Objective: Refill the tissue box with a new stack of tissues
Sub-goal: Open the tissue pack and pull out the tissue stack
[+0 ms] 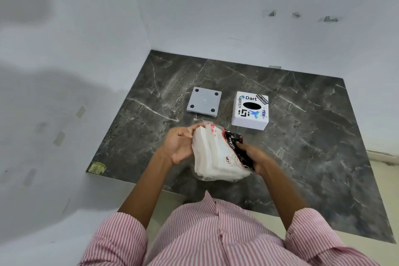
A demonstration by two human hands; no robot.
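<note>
A white tissue box (250, 111) with stickers and a dark oval slot on top stands on the dark marble counter (313, 136). Its grey base plate (204, 101), with round black feet facing up, lies apart to the box's left. In front of both, I hold a pack of white tissues (216, 157) in a clear, red and black plastic wrapper above the counter. My left hand (179, 144) grips the pack's left end, fingers at the wrapper's opening. My right hand (254, 157) grips the black printed end of the wrapper.
White walls close in the counter at the back and on the left, forming a corner. The counter's front edge runs just under my forearms. A yellowish sticker (97, 167) sits at the front left corner.
</note>
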